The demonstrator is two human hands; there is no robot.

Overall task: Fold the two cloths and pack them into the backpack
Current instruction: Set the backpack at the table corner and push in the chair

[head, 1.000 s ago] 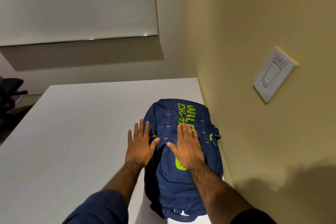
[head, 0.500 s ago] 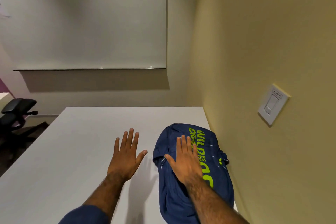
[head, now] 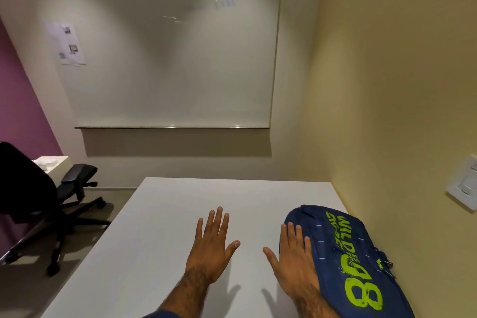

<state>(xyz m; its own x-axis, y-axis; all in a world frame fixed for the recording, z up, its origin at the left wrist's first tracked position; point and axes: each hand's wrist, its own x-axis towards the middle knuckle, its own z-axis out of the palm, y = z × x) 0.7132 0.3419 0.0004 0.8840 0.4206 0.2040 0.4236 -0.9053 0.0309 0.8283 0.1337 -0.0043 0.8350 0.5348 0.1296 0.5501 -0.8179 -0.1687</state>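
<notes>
A dark blue backpack (head: 348,261) with lime-green lettering lies flat at the right side of the white table (head: 160,240), close to the yellow wall. My left hand (head: 210,245) hovers palm down over the bare tabletop, fingers spread, holding nothing. My right hand (head: 294,258) is also flat and spread, just left of the backpack's edge; whether it touches the bag I cannot tell. No cloth is visible anywhere; the backpack appears closed.
A black office chair (head: 51,204) stands off the table's left side. A whiteboard (head: 175,59) hangs on the far wall. A wall switch (head: 464,188) sits on the yellow wall at the right, just above the backpack.
Both hands have slid left off the backpack; the right hand left the bag's top and is now beside it. My view has tilted upward, showing more wall and the chair.
</notes>
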